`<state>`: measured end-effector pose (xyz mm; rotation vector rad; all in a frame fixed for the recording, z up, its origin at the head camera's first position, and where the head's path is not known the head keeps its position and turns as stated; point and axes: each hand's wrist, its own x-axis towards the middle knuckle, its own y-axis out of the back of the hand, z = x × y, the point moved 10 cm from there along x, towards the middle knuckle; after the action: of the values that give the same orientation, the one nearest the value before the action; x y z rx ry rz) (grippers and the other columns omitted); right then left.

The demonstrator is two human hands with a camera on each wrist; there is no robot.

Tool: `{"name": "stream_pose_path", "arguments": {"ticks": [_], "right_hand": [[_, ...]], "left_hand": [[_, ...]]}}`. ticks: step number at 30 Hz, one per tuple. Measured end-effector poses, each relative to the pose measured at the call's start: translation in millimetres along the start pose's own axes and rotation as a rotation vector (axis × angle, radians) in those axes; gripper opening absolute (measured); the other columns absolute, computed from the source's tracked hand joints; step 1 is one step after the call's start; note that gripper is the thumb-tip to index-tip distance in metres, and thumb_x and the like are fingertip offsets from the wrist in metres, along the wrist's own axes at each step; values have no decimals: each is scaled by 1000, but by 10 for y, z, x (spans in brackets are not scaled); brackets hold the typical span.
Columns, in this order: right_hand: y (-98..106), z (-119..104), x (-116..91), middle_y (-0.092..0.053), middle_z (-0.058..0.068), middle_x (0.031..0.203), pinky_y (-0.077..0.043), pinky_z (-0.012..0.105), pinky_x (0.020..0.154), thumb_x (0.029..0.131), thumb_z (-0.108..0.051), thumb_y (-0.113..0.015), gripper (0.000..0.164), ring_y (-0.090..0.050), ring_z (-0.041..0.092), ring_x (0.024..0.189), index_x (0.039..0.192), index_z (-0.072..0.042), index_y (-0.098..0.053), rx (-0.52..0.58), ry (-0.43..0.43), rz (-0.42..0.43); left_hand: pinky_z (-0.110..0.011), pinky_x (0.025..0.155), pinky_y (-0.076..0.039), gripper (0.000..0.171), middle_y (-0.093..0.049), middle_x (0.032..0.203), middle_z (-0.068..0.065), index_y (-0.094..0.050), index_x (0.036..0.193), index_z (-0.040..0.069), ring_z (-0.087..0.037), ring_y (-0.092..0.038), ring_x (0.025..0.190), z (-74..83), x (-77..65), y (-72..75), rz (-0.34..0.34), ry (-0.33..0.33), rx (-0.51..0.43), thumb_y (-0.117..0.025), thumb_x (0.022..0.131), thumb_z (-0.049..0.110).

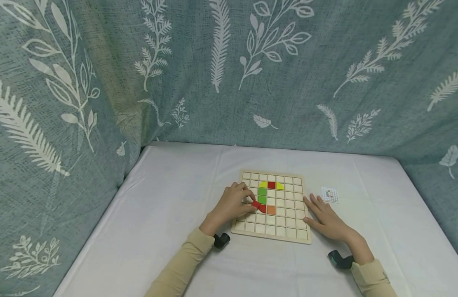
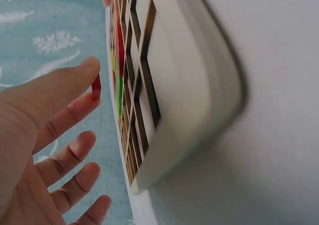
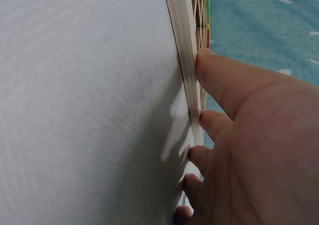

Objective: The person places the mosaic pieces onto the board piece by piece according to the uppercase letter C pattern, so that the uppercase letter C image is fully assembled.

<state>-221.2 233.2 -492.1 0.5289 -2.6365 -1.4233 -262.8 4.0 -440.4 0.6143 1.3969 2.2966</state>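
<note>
A wooden grid board (image 1: 290, 238) lies on the table, with several coloured tiles set in its squares. My left hand (image 1: 233, 201) is over the board's left side and pinches a small red tile (image 1: 255, 204) between thumb and forefinger. In the left wrist view that red tile (image 2: 96, 87) is held above the grid. Close by sit a red rounded tile (image 1: 262, 208), an orange tile (image 1: 271, 210) and green tiles (image 1: 262, 196). Farther up are a dark red tile (image 1: 271, 185) and yellow rounded tiles (image 1: 280, 186). My right hand (image 1: 328, 219) rests with fingers extended, touching the board's right edge.
A small printed pattern card (image 1: 329, 194) lies right of the board, just beyond the right hand. White cloth (image 1: 177, 177) covers the table. A blue-green leaf-patterned curtain (image 1: 199, 107) hangs behind and at the sides.
</note>
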Motion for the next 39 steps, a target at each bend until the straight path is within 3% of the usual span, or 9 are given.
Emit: {"name": "stream_pose_path", "arguments": {"ticks": [11, 17, 26, 33, 39], "right_hand": [[-1, -8, 0, -14, 25, 151, -4, 63, 106, 93, -39, -50, 68, -6, 46, 138, 145, -4, -27, -11, -5, 1], [-15, 12, 3, -14, 25, 151, -4, 63, 107, 93, -40, -50, 68, -6, 46, 138, 146, -5, -26, -10, -6, -3], [-2, 10, 11, -14, 24, 151, -4, 62, 107, 93, -41, -50, 68, -6, 46, 138, 146, -5, -26, -16, -16, -6], [7, 0, 11, -14, 25, 151, -5, 64, 106, 93, -39, -51, 67, -6, 46, 138, 146, -5, -27, -10, -9, -4], [5, 15, 16, -14, 25, 151, -5, 64, 106, 93, -39, -50, 67, -6, 47, 138, 146, -5, -26, -14, -6, -5]], "left_hand": [[-35, 79, -41, 25, -59, 97, 3, -71, 92, 24, -15, -49, 89, 230, 114, -159, -38, -36, 68, -72, 77, 43], [-34, 78, -39, 26, -57, 95, 4, -70, 94, 24, -14, -47, 88, 346, 150, -243, -75, -45, 49, -73, 76, 43], [-32, 76, -38, 24, -57, 96, 4, -70, 92, 26, -13, -45, 87, 450, 203, -292, -81, -50, 35, -71, 77, 44], [-38, 81, -40, 23, -57, 95, 5, -69, 90, 26, -14, -46, 88, 501, 260, -353, -73, -48, 35, -72, 77, 45], [-34, 77, -40, 24, -56, 95, 6, -69, 88, 26, -12, -46, 87, 508, 308, -428, -72, -32, 74, -71, 76, 48]]}}
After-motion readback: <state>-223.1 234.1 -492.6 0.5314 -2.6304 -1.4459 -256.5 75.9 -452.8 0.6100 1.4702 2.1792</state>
